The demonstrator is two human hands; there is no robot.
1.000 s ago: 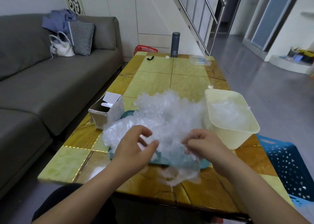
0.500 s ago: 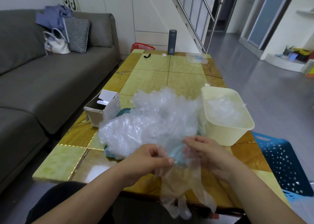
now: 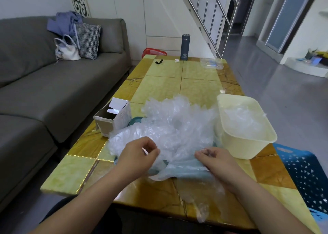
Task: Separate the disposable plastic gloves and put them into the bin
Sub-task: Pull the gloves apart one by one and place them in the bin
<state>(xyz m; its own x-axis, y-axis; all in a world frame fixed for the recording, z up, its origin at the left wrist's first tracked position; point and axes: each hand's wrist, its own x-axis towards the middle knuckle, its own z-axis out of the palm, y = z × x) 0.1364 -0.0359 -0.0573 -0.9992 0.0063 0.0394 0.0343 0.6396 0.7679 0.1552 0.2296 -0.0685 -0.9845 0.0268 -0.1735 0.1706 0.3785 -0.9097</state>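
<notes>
Only the head view is given. Both hands are seen low over the near edge of the tabletop [image 3: 195, 84]. The left hand [image 3: 138, 155] is curled, its thumb and forefinger closed on a fold of thin clear film. The right hand [image 3: 216, 160] is curled too, with film gathered under its fingers. A single glove [image 3: 186, 168] is stretched between the two hands, and its loose end is draped below the right wrist, down past the tabletop's near edge.

Just beyond both hands a pile of gloves [image 3: 174, 125] is heaped – crumpled, clear, touching the fingertips. A teal tray [image 3: 135, 121] is partly seen under the pile, beyond the left hand.

Beyond the right hand and to its outer side a cream bin [image 3: 248, 146] is set on the tabletop, close against the pile; a few clear gloves lie inside it. Further out on that side a blue basket [image 3: 305, 177] is seen on the floor.

Beyond the left hand and to its outer side an opened cardboard box [image 3: 113, 121] is placed, just beside the pile. A grey sofa [image 3: 53, 91] is seen well out on that side. Far beyond the hands – at the far end of the tabletop – a dark flask [image 3: 184, 47] is stood upright.
</notes>
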